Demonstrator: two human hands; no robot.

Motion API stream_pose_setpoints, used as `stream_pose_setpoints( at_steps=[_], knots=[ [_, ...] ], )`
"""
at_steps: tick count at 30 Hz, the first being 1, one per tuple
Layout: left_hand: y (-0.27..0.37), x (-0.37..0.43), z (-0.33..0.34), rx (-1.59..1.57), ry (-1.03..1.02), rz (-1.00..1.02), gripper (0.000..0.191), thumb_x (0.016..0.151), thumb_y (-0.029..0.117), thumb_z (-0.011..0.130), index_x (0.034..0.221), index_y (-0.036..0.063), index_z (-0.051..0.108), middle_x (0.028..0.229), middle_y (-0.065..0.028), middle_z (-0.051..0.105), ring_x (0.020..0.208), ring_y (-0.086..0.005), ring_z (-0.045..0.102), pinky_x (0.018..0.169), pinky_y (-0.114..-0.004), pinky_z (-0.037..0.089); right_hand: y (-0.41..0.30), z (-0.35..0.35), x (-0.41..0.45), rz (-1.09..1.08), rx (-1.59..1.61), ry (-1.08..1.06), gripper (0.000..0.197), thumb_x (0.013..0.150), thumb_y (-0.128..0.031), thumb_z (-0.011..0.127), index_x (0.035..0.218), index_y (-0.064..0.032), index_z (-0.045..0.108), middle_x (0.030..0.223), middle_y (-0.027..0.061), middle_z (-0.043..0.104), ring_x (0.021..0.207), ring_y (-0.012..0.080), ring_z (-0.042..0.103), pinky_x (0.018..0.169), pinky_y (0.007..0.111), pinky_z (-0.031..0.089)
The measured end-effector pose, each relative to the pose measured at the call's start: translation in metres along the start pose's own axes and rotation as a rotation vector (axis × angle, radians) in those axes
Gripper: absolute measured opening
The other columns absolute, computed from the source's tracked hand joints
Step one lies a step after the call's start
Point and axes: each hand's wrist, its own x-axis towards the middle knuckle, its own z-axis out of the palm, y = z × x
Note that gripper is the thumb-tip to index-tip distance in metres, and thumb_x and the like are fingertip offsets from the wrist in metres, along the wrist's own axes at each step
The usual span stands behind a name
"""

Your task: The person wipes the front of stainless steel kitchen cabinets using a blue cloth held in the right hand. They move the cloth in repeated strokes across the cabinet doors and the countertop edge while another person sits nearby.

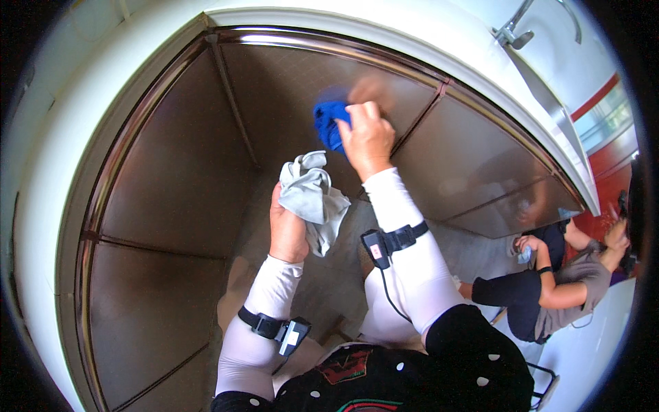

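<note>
My right hand (369,135) holds a bunched blue cloth (329,123) against or just before a glossy brown cabinet door (288,77). The hand and cloth are mirrored in the door's surface; whether the cloth touches it I cannot tell. Lower and to the left, my left hand (288,229) grips a crumpled pale grey cloth (311,190), which hangs over the fingers and hides some of them. Both forearms wear white sleeves with black strapped devices.
Metal-trimmed brown cabinet panels (154,170) meet in a corner under a white countertop (329,23). A chrome faucet (512,36) rises above a sink at upper right. To the right a crouching person (561,293) holds a light blue cloth (524,254). Grey floor (329,278) shows below.
</note>
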Motion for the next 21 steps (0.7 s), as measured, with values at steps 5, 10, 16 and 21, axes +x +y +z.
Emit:
stream_pose_setpoints(
  at_steps=[5,10,16,21],
  knots=[
    [0.002,-0.003,0.001,0.012,0.0,0.01,0.031,0.1,0.012,0.058,0.131,0.0078,0.058,0.118,-0.0032,0.067,0.103,-0.0131,0.064,0.089,-0.029,0.051,-0.005,-0.013,0.026,0.046,0.064,0.224,0.03,0.076,-0.022,0.083,0.098,-0.0093,0.067,0.094,0.0112,0.064,0.077,0.036,0.067,0.067,0.046,0.055],
    [-0.005,-0.004,0.009,0.007,0.017,0.022,0.032,0.1,0.012,0.058,0.132,0.0075,0.056,0.119,-0.0038,0.067,0.103,-0.0137,0.064,0.09,-0.029,0.051,-0.016,0.008,0.012,-0.05,0.032,-0.037,0.03,0.075,-0.021,0.082,0.1,-0.0116,0.066,0.095,0.0098,0.061,0.077,0.0346,0.067,0.067,0.046,0.054],
    [-0.006,-0.005,0.007,0.062,0.038,0.038,0.034,0.1,0.021,0.06,0.132,0.0104,0.057,0.118,-0.0026,0.066,0.103,-0.0155,0.064,0.092,-0.033,0.052,0.009,-0.01,-0.011,0.067,0.113,-0.058,0.034,0.077,-0.02,0.079,0.107,-0.011,0.066,0.1,0.0115,0.066,0.082,0.0356,0.069,0.071,0.046,0.056],
    [-0.013,-0.006,0.012,0.007,0.041,0.011,0.031,0.1,0.01,0.058,0.131,0.0075,0.057,0.119,-0.0041,0.067,0.105,-0.0138,0.063,0.09,-0.029,0.051,0.006,-0.014,-0.008,0.143,0.359,0.056,0.056,0.077,-0.017,0.081,0.128,-0.0098,0.06,0.11,0.0168,0.069,0.092,0.0324,0.071,0.077,0.043,0.057]
  ],
)
